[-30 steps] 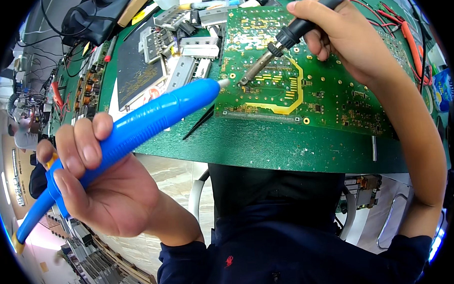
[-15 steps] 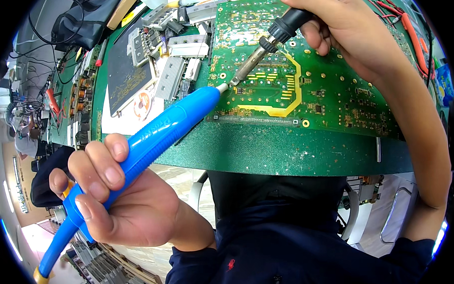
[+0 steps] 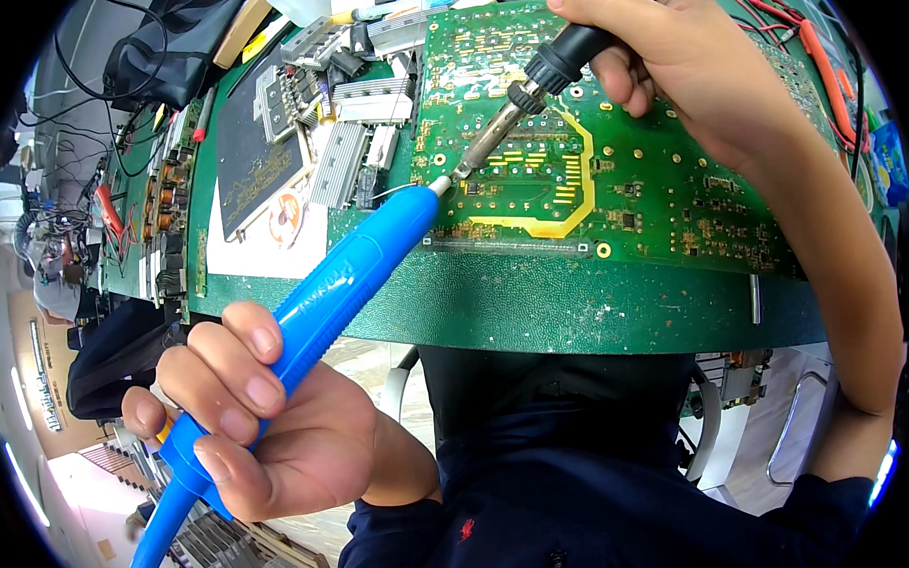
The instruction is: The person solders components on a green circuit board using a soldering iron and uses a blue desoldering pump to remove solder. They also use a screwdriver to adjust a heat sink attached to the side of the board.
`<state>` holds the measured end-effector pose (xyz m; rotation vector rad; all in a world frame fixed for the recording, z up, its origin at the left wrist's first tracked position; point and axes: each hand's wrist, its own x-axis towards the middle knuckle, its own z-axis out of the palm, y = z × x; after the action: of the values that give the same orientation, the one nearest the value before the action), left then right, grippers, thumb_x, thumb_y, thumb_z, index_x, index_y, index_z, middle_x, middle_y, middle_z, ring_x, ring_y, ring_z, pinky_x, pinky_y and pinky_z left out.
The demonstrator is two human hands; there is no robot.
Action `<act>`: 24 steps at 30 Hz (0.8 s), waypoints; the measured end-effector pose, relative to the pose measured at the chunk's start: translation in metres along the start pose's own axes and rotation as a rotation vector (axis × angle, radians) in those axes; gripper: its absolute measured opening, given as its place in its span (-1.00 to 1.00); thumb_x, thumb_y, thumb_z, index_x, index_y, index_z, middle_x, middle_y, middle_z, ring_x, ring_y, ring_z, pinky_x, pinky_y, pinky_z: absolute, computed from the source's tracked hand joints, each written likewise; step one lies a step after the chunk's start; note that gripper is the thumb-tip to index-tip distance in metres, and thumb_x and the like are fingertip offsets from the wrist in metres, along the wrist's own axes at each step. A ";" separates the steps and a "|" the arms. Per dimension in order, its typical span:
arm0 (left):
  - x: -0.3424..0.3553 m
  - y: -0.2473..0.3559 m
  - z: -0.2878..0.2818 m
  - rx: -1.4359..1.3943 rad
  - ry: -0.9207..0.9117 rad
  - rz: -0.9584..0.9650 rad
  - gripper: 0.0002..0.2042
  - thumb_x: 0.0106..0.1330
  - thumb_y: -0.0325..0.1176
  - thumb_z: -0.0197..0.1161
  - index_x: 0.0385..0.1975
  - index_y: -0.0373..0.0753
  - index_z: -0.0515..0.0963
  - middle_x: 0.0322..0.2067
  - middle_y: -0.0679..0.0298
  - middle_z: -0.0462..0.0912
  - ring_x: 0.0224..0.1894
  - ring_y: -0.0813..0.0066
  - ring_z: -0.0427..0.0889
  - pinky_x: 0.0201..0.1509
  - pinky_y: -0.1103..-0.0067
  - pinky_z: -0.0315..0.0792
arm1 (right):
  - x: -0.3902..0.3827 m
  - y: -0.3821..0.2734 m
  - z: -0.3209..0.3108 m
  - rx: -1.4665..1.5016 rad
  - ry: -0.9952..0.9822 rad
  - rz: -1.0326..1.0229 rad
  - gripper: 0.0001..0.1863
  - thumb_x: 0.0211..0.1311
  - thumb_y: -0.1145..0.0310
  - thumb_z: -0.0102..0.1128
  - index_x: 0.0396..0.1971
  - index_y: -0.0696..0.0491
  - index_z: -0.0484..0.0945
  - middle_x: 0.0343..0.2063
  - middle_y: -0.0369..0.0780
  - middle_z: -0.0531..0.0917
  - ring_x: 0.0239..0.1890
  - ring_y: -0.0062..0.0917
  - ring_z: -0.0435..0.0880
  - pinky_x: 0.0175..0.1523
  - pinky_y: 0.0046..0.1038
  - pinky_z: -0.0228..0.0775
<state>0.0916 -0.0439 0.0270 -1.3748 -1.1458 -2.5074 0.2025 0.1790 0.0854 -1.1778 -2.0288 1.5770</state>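
My left hand [image 3: 289, 430] is wrapped round a blue desoldering pump [image 3: 344, 278], which slants up and to the right. Its pale nozzle reaches the left part of a green circuit board [image 3: 652, 192]. My right hand [image 3: 667, 56] grips the black handle of a soldering iron [image 3: 567, 60] from above. The iron's metal tip points down and left, meeting the board close beside the pump's nozzle. Whether tip and nozzle touch each other I cannot tell. A broad yellow track runs across the board to the right of the tips.
Silver heat sinks [image 3: 340, 163] and other loose parts are heaped left of the board, beside a dark flat panel [image 3: 261, 181] and a solder wick spool [image 3: 285, 218]. Red-handled pliers [image 3: 822, 66] lie at the far right. The green table's [image 3: 575, 300] curved edge is nearest me.
The lower end of the pump and my left hand have shifted down and slightly right. The view has moved a little. Both tools remain at nearly the same spot on the board.
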 end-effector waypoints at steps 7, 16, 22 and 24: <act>-0.003 0.001 0.003 0.002 0.012 0.016 -0.70 0.24 -0.36 0.19 -0.08 -0.16 0.30 -0.50 0.38 0.36 -0.46 0.56 0.41 -0.23 0.47 0.31 | 0.002 0.004 -0.009 0.098 -0.086 0.008 -0.67 0.26 0.26 0.10 -0.59 0.21 0.54 -0.73 -0.22 0.55 -0.71 -0.64 0.49 -0.57 -0.62 0.34; -0.008 -0.001 0.005 0.032 -0.098 0.093 -0.72 0.36 -0.25 0.11 -0.05 -0.18 0.28 -0.57 0.40 0.34 -0.54 0.55 0.38 -0.35 0.48 0.34 | -0.001 0.008 -0.003 0.055 -0.016 -0.022 -0.67 0.25 0.27 0.11 -0.57 0.24 0.53 -0.72 -0.20 0.56 -0.69 -0.61 0.51 -0.57 -0.62 0.34; -0.012 -0.008 0.027 0.093 -0.050 0.175 -0.78 0.37 -0.22 0.03 -0.13 -0.20 0.40 -0.64 0.47 0.27 -0.63 0.67 0.27 -0.44 0.59 0.22 | -0.001 0.000 0.003 0.066 0.046 0.069 -0.68 0.23 0.28 0.12 -0.57 0.25 0.53 -0.72 -0.20 0.55 -0.69 -0.60 0.51 -0.57 -0.62 0.33; -0.009 -0.011 0.034 0.122 -0.016 0.203 -0.78 0.38 -0.22 0.03 -0.10 -0.17 0.40 -0.65 0.49 0.26 -0.66 0.69 0.24 -0.50 0.62 0.19 | 0.001 0.002 0.001 0.068 0.034 0.074 -0.68 0.23 0.29 0.12 -0.57 0.24 0.53 -0.71 -0.20 0.55 -0.69 -0.60 0.51 -0.57 -0.62 0.33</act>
<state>0.1170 -0.0167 0.0252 -1.4039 -1.0823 -2.2534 0.2022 0.1792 0.0830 -1.2594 -1.9154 1.6354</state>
